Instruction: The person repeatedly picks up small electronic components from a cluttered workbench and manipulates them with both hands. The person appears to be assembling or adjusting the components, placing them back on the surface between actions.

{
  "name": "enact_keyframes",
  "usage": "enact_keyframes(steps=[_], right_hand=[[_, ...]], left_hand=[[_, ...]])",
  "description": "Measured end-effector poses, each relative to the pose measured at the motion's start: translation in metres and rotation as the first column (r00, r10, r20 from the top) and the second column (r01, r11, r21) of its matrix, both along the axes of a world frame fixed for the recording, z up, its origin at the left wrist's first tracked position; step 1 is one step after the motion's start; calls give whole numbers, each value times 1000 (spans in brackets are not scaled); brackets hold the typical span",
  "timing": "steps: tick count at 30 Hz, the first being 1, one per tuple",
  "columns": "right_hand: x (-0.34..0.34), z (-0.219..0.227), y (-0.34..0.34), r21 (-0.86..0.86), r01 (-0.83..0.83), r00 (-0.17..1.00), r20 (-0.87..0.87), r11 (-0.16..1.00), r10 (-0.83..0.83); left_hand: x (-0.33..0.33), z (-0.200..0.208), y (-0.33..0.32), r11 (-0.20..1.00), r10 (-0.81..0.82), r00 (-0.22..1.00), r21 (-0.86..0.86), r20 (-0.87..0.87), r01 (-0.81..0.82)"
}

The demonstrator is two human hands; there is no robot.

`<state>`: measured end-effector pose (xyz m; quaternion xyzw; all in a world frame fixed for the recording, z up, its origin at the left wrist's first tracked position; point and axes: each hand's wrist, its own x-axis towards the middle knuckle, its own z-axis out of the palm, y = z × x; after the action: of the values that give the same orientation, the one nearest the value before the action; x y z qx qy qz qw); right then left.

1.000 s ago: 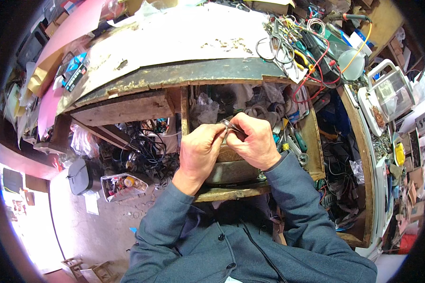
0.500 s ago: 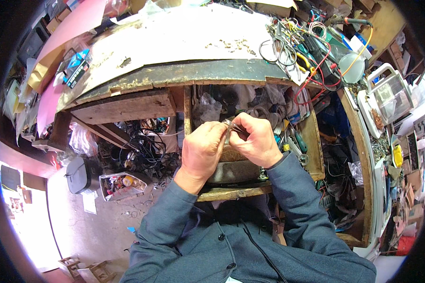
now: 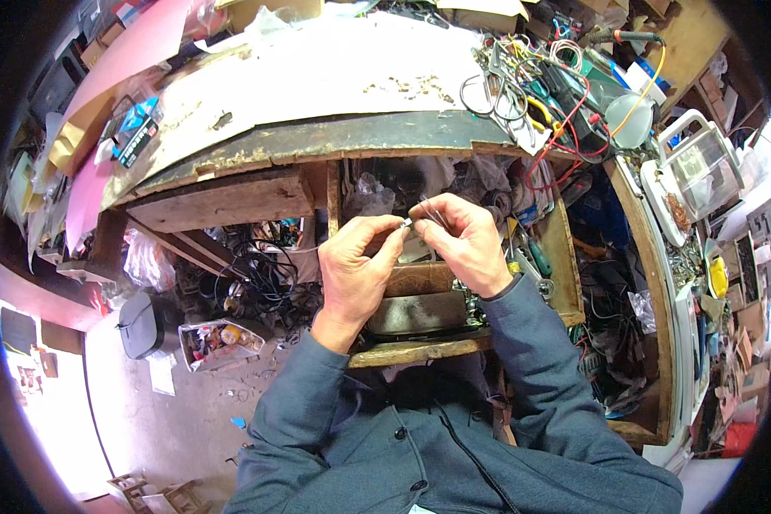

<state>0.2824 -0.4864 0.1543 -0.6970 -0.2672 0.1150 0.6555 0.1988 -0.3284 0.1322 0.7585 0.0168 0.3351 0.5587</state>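
Observation:
Over an open wooden drawer, my two hands meet at the fingertips. My left hand pinches a small shiny metal piece between thumb and forefinger; its exact kind is too small to make out. Close against it, my right hand is closed on a thin, pale, wire-like thing that sticks up past the fingers. Below the hands, inside the drawer, lie a brown block and a dark grey rounded case.
Beyond the drawer is a worktop with a white sheet. Tangled cables and a red test lead lie at its right end. Clear plastic bags fill the drawer's back. On the floor at left stand a black bin and a carton of scraps.
My hands have drawn slightly apart, with the left fingers opening into a fingertip pinch. The small metal piece and the thin wire-like thing now show between them.

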Motion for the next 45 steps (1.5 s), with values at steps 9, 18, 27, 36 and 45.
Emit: enact_keyframes(steps=[9, 18, 27, 36, 45], right_hand=[[-4, 7, -1, -37, -61, 997, 40, 997, 63], [-4, 6, -2, -12, -87, 995, 38, 996, 87], [-5, 14, -4, -64, -149, 988, 21, 987, 150], [-4, 12, -4, -175, -138, 983, 97, 975, 157], [-3, 7, -5, -181, -118, 986, 97, 976, 138]], left_hand=[[1, -1, 0, 953, -154, 987, -273, -51, 134], [1, -1, 7, 826, -323, 945, -501, -46, 258], [3, -7, 7, 841, -242, 970, -502, -15, 202], [3, -6, 5, 982, -21, 1000, -188, 21, 25], [0, 4, 2, 952, 111, 979, 265, 170, -154]])
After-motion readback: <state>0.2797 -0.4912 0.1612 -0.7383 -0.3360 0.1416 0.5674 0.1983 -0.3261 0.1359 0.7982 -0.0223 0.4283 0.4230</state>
